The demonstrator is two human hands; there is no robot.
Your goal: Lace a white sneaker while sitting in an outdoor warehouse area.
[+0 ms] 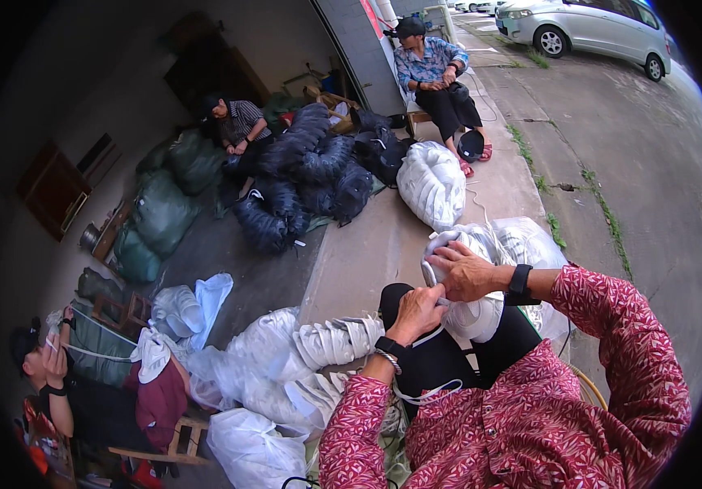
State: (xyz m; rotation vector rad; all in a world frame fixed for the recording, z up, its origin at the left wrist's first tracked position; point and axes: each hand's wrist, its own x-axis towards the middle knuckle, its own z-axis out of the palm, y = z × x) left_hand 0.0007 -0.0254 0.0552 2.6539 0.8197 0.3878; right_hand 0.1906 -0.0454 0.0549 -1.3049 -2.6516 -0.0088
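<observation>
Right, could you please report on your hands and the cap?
Left hand pinching at the white cap, right hand laid over it. Cap over the lap. Loose cord near the left hand.

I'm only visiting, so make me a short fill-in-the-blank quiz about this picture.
1. The left hand and right hand both touch a cap coloured ____.
2. The right wristband is ____.
3. The bulging sacks left of the co-worker in the striped shirt are ____.
4. The silver minivan stands in the picture's upper ____ part.

Missing words: white; black; green; right.
</observation>
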